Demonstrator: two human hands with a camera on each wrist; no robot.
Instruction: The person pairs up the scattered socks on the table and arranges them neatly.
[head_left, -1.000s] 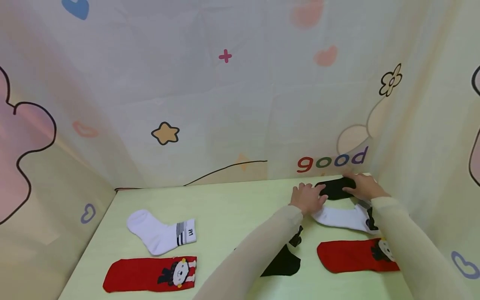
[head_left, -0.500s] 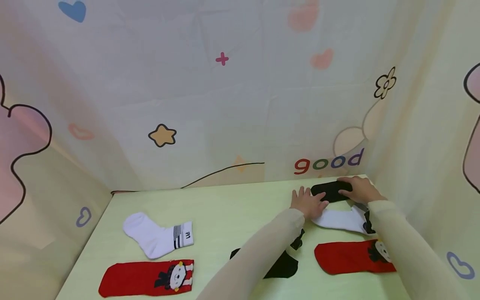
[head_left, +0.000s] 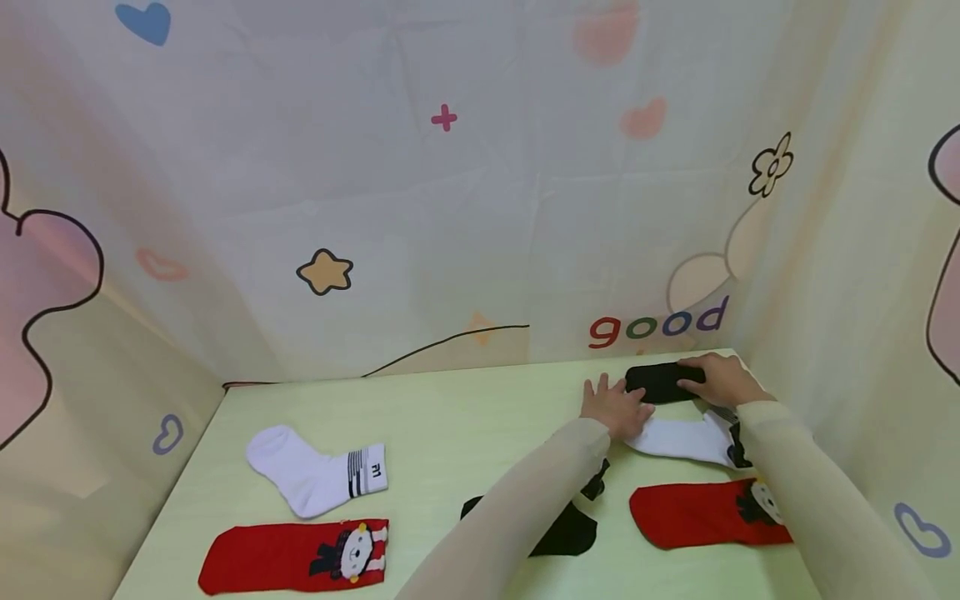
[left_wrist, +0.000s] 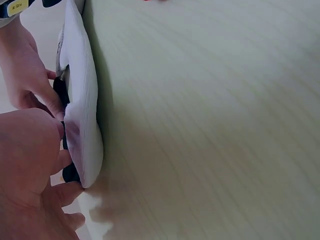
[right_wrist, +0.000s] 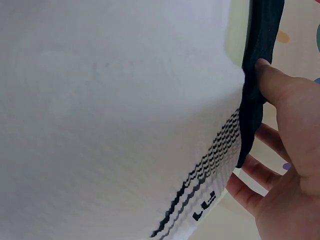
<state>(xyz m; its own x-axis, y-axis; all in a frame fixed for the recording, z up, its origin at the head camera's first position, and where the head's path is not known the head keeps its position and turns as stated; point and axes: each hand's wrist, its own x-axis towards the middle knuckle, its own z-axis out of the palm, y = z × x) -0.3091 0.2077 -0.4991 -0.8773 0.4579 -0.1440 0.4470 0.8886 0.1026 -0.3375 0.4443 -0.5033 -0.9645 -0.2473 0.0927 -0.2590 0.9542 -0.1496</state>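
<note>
So, L hand [head_left: 615, 408] fingers spread, touching blk sock [head_left: 658, 384]; R hand [head_left: 722, 381] pinches opp. end.

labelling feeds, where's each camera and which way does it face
Head: on the head, facing forward and down at the table; left hand, right hand, sleeves show.
Left wrist: worn there, facing the table and white sock; both hands show.
Right wrist: worn there, close on that sock; right hand shows.
Wrist views share that sock and the black sock.
</note>
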